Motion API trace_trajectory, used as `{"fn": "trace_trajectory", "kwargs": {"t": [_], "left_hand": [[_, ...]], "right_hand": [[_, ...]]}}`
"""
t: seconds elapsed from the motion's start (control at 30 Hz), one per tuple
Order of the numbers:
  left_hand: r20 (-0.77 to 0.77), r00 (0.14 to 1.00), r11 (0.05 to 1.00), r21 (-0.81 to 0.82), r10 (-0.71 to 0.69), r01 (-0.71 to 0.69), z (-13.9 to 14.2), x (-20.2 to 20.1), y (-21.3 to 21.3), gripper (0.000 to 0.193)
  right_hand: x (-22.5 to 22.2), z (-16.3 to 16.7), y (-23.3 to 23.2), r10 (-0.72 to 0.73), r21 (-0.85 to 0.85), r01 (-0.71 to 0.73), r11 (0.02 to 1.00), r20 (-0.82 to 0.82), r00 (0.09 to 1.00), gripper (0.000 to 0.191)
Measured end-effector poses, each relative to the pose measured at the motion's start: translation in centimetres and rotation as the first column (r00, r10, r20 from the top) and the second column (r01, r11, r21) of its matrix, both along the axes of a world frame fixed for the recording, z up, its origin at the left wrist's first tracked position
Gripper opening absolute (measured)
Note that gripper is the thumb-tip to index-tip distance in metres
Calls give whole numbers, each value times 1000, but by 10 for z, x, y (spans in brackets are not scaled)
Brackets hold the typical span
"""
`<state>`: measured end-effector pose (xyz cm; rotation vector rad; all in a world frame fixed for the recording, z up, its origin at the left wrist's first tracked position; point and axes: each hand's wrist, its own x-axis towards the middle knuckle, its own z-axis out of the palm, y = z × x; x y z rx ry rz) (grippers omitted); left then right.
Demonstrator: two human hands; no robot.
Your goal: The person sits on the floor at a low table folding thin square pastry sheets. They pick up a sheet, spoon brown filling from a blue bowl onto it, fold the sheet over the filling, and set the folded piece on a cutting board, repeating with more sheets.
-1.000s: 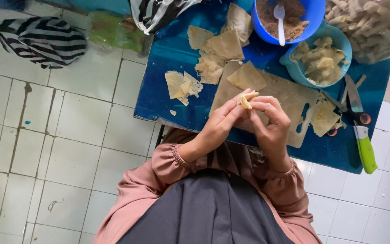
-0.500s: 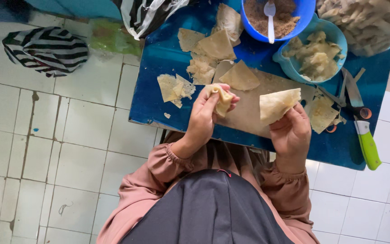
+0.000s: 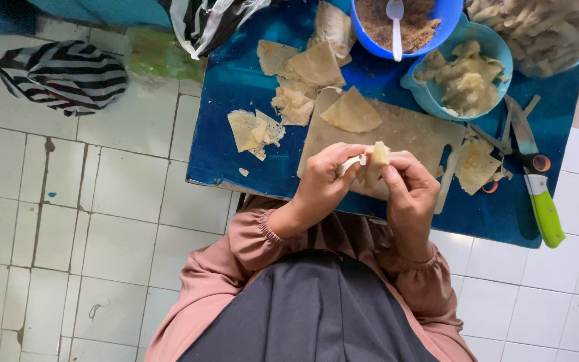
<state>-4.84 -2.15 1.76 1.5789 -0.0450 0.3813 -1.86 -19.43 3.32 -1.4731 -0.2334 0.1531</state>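
My left hand point(image 3: 326, 179) and my right hand point(image 3: 408, 191) meet over the near edge of a wooden cutting board point(image 3: 410, 131). Between their fingertips they pinch a small folded piece of pale dough wrapper point(image 3: 374, 159). A flat triangular wrapper point(image 3: 351, 112) lies on the board just beyond the hands. More wrappers point(image 3: 306, 70) are piled on the blue table point(image 3: 226, 100) to the far left of the board, and torn pieces point(image 3: 254, 131) lie near the table's left side.
A blue bowl of brown filling with a white spoon point(image 3: 397, 20) stands at the far edge. Beside it is a light blue bowl of folded pieces point(image 3: 460, 77). Scissors point(image 3: 514, 144) and a green-handled knife point(image 3: 537, 188) lie right. A striped cloth point(image 3: 61, 74) lies on the tiled floor.
A second ago both hands worked one piece; half a second ago they parted, the right hand holding a flat wrapper. Now they are joined again, pinching a folded piece together.
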Motion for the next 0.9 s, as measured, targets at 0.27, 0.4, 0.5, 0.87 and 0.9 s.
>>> {"fn": "trace_trajectory", "kwargs": {"t": [0.27,0.4,0.5,0.87,0.9], "left_hand": [[-235,962,739,-671,-142,-55,-22,7,16,16],[-173,965,654,-756,-197,-2,-24,5,17,15],[-196,948,601,-799,-252,-6,-27,2,6,18],[-289,946,948,-312,-150,55,-6,-11,10,20],[-222,974,993,-118,-36,10,-2,-9,17,18]], "right_hand": [[23,-10,-33,-206,449,296,843,-239,949,18],[28,9,-51,-216,-615,600,513,584,783,22],[17,20,-44,-82,-585,571,576,653,753,19],[25,-3,16,55,-203,-85,975,-151,987,13],[29,-3,17,98,-290,-105,951,-38,994,12]]}}
